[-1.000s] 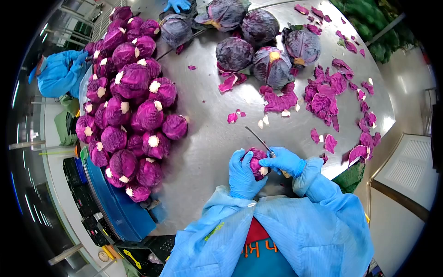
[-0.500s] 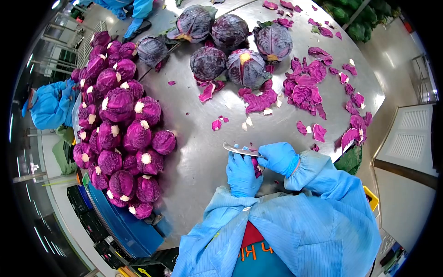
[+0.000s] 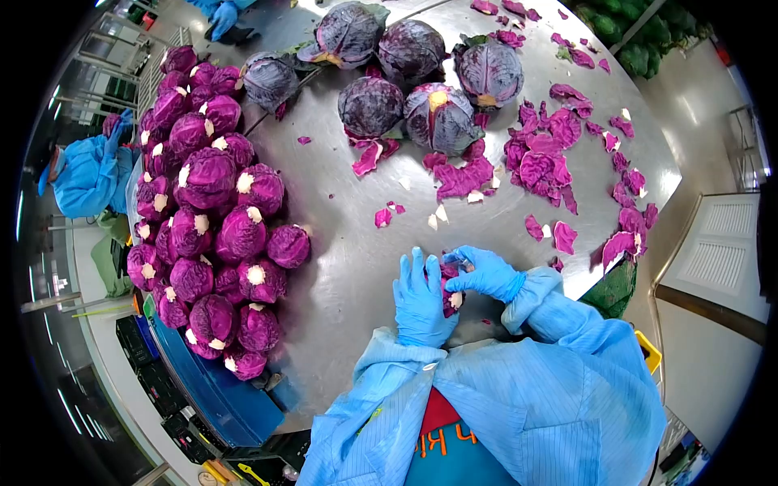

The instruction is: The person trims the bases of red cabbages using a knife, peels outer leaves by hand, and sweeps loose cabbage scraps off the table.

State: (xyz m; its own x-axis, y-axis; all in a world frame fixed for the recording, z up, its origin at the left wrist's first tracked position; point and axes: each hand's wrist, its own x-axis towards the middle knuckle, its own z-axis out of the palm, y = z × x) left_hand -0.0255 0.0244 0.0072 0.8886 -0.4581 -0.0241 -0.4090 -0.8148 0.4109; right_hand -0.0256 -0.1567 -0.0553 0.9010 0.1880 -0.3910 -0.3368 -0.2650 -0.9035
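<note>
My left hand point(image 3: 423, 301) steadies a small purple cabbage point(image 3: 454, 301), its fingers stretched along the near-left side. Most of that cabbage is hidden between my hands; a pale cut spot shows low on it. My right hand point(image 3: 486, 274) is closed, its fingertips at the cabbage's upper right side. The knife seen in this hand a moment ago is almost wholly hidden; only a small dark edge shows by the fingers. Both hands wear blue gloves. Ahead, several dark untrimmed cabbages point(image 3: 371, 107) sit on the metal table point(image 3: 356, 235).
Trimmed purple cabbages point(image 3: 207, 178) are piled at the left, above a blue bin point(image 3: 235, 409). Loose purple leaves point(image 3: 541, 166) lie across the right side. A person in blue point(image 3: 87, 178) is at far left; another's gloved hand point(image 3: 223, 18) is at the top.
The knife blade, which lay across above my left fingers, is out of sight. My right hand has shifted slightly left onto the cabbage. My left fingers have straightened upward and spread.
</note>
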